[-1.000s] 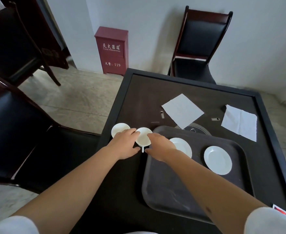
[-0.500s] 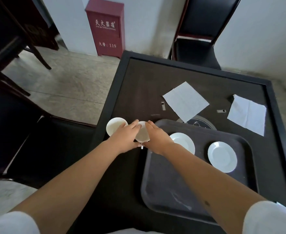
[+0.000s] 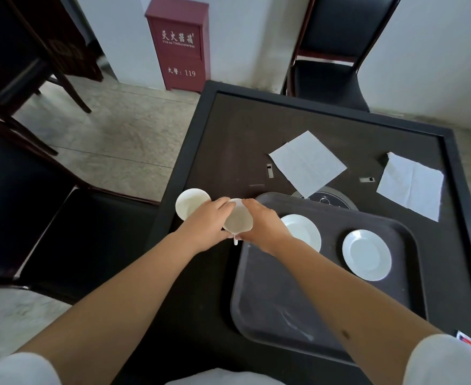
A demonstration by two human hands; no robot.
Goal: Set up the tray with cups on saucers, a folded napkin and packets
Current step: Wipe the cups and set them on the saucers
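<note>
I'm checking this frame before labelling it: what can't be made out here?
Head view only:
- Cup: its sides are covered by the left hand and right hand; whether it is lifted cannot be told.
- Near saucer: left part hidden by the right wrist.
- Round black disc: mostly under the tray and napkin.
- Red-and-white packet: cut off by the right sleeve.

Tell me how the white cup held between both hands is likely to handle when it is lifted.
The cup looks like glazed ceramic: probably rigid, smooth, somewhat slippery. It seems small, likely light. The left hand and right hand cradle it; it would probably chip if knocked against the tray.
</note>
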